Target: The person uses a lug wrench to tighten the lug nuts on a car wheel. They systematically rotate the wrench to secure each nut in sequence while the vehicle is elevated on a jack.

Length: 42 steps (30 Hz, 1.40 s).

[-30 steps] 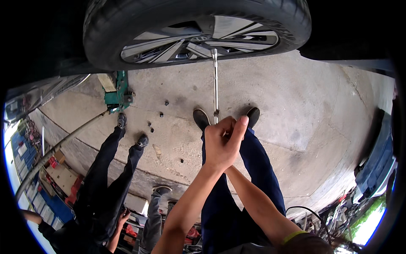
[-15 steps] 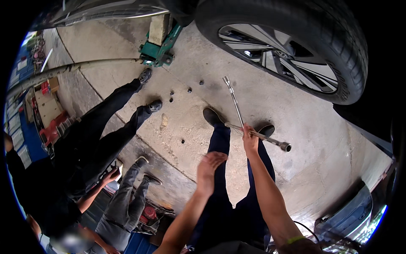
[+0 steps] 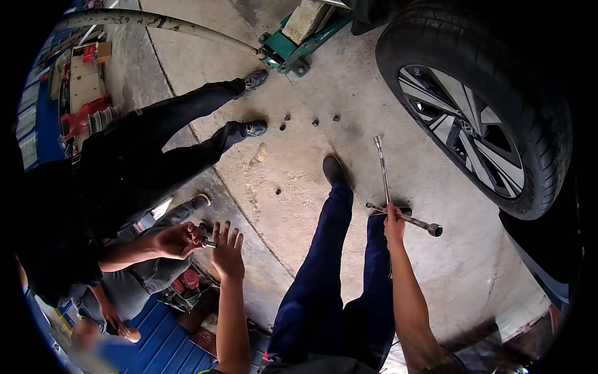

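Head view: right hand (image 3: 393,219) grips the cross wrench (image 3: 398,212) at its hub, beside the wheel (image 3: 473,118) — left hand (image 3: 228,252) open, reaching toward a co-worker's fist (image 3: 177,240); the wrench wants holding steady.

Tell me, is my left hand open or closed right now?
Open. The left hand has its fingers spread and holds nothing, beside a co-worker's hand that grips a small tool.

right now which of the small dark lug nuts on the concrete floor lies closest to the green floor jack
The small dark lug nut at the top of the cluster, just below the green floor jack. The others lie further down the concrete floor, the lone one farthest.
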Tool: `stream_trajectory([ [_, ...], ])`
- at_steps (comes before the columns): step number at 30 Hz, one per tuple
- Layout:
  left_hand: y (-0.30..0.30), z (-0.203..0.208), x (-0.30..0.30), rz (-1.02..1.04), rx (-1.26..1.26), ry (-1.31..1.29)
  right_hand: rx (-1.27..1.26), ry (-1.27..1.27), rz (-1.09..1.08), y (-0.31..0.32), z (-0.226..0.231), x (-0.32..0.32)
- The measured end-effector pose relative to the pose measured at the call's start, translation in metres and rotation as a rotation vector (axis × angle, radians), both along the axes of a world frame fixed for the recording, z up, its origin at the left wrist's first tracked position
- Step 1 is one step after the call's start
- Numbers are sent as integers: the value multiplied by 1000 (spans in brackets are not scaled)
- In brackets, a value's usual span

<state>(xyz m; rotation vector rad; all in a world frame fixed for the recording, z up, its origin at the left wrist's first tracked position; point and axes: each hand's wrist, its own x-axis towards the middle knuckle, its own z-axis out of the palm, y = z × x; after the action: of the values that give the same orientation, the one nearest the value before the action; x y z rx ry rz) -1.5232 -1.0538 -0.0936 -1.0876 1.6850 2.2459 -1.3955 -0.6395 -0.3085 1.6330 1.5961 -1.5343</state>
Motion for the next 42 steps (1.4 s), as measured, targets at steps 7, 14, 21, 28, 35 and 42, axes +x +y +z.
stream_trajectory([
  [7,12,57,-3,37,175,7,116,77,154,32,-7,21],
  [14,144,32,26,-942,-253,-376,-24,262,256,87,43,36],
  [21,314,9,-78,-1837,-657,188,-36,351,397,168,109,103],
  [28,400,28,-74,-2184,-677,461,78,299,494,213,167,144],
  [35,454,51,-58,-2593,-664,262,91,343,528,236,180,182],
  [42,471,20,-63,-2381,-284,-334,154,348,406,232,166,190],
])
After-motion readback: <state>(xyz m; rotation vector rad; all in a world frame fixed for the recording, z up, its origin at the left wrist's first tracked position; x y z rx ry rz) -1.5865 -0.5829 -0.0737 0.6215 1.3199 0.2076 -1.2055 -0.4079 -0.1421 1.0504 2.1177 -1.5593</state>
